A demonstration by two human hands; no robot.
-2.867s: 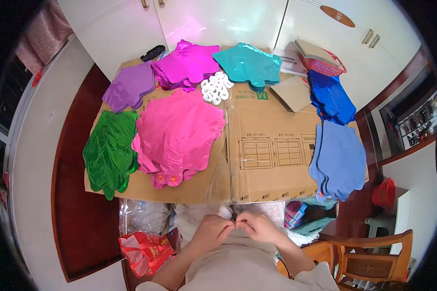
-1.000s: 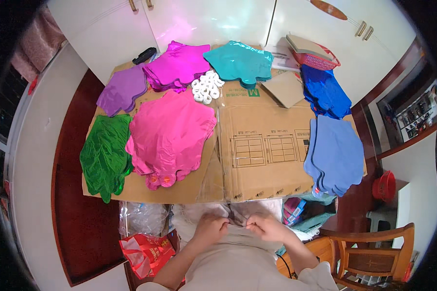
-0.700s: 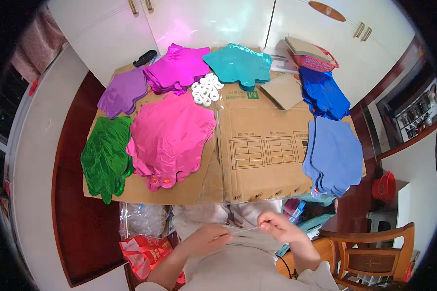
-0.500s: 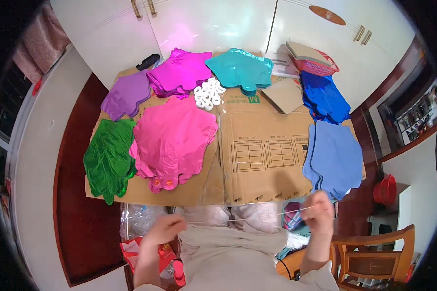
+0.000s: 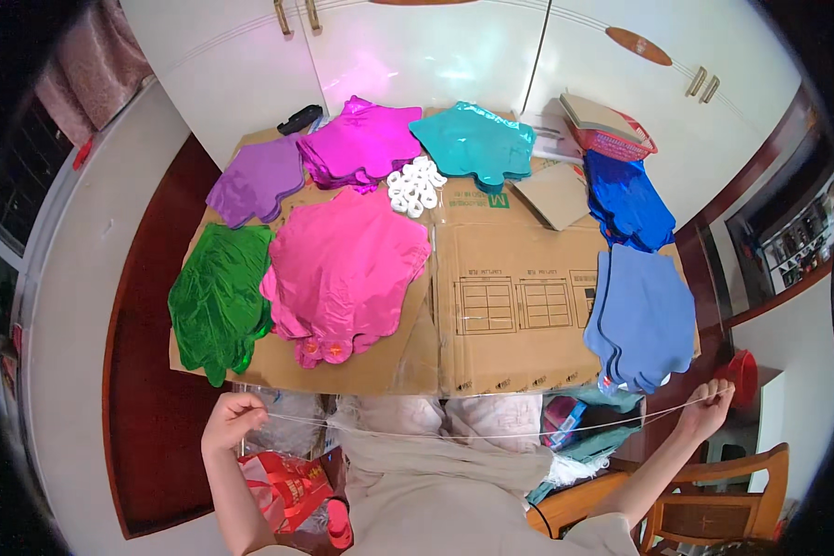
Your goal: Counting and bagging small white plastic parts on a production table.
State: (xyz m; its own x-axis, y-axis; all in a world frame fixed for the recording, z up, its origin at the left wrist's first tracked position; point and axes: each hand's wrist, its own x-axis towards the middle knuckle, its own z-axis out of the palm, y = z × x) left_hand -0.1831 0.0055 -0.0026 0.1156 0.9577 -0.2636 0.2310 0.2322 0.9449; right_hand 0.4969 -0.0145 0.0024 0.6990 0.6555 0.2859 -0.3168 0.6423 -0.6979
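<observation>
Two grips: closed, left hand (image 5: 234, 419) and right hand (image 5: 711, 408) pinching a thin white string (image 5: 491, 436).
String: drawn out between both pinches, well apart, crossing in front of a beige cloth shirt (image 5: 426, 505).
Hard to make out: string ends, hidden in the fingers; apparently doubled near right hand.
Brown flat cardboard (image 5: 528, 246): beneath shiny pink scalloped sheets (image 5: 347, 269), crinkled green sheets (image 5: 218, 301), matte pale-blue sheets (image 5: 647, 315), small white rings (image 5: 415, 182).
Room: glossy white cabinet doors (image 5: 426, 56) behind; brown wooden chair (image 5: 709, 515) cut off at lower right.

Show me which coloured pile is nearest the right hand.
The pale blue pile at the near right corner of the cardboard; the dark blue pile and all others lie farther from the right hand.
</observation>
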